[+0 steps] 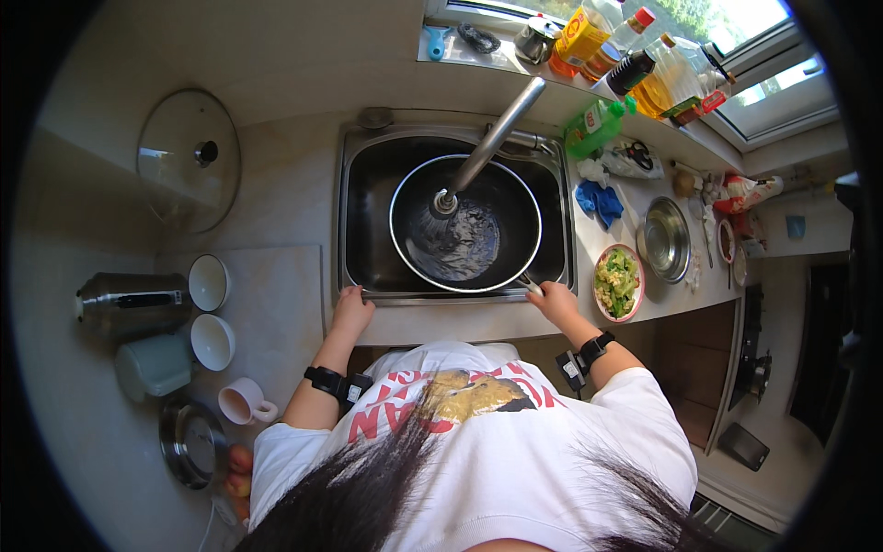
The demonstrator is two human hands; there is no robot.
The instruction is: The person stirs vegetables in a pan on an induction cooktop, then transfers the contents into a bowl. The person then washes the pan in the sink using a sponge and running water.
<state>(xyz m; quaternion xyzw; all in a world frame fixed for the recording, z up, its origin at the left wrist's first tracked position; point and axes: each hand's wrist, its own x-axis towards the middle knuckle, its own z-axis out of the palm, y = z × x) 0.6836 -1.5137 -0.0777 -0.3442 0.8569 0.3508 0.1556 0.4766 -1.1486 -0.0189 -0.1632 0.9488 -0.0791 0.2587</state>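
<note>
A dark wok-like pan (428, 259) with a pale rim sits in the stainless steel sink (365, 207). Water runs into it from the spray head of a metal faucet (498, 134), and the pool inside is rippled. My right hand (554, 303) grips the pan's handle (530, 284) at the sink's front right corner. At the front left corner, my left hand (353, 310) rests on the sink's rim with its fingers curled; whether it grips the rim is unclear.
Right of the sink are a plate of cooked greens and egg (619, 283), a metal basin (666, 240), a blue cloth (600, 203) and a green bottle (593, 129). Leftward stand a glass lid (179, 179), two white bowls (208, 283), a mug (240, 401) and a kettle (134, 307). Bottles line the windowsill.
</note>
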